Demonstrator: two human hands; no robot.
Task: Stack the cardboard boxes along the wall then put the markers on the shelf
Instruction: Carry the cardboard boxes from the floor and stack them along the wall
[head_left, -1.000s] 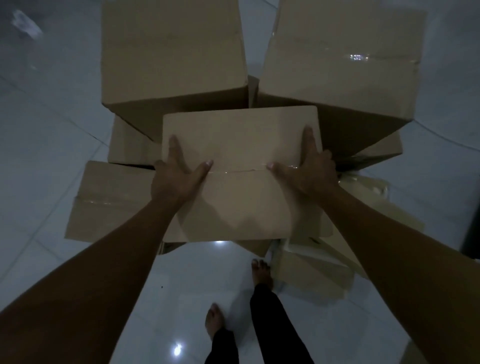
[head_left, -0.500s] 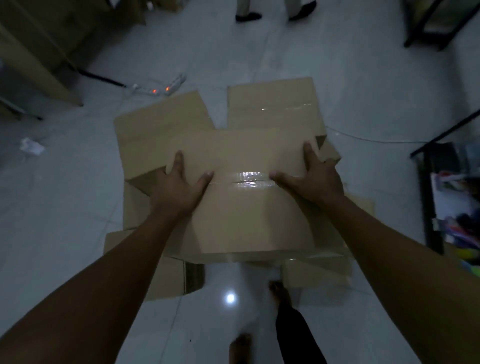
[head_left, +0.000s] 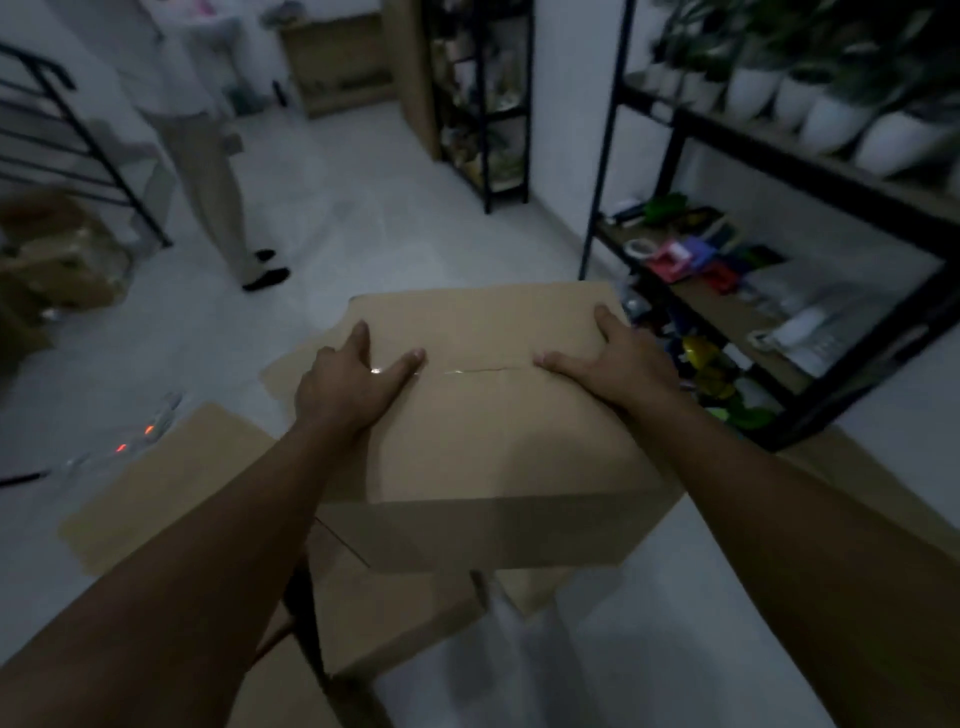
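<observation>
I hold a taped cardboard box (head_left: 483, 431) in the air in front of me, its top facing up. My left hand (head_left: 353, 387) grips its left edge with the thumb lying on the tape seam. My right hand (head_left: 618, 364) grips the right edge the same way. More cardboard boxes (head_left: 171, 478) lie on the floor below and to the left, and one (head_left: 395, 618) sits under the held box. A black shelf (head_left: 810, 395) at the right carries coloured small items (head_left: 691, 260); I cannot pick out the markers among them.
A person (head_left: 208, 156) in light trousers stands at the back left on the white tiled floor. A power strip with orange lights (head_left: 135, 439) lies at the left. White plant pots (head_left: 831, 119) line the upper shelf. Another dark rack (head_left: 488, 104) stands at the back.
The box has come up off the pile in both hands. My view has swung up and right, so the shelf, the rack and the standing person now show.
</observation>
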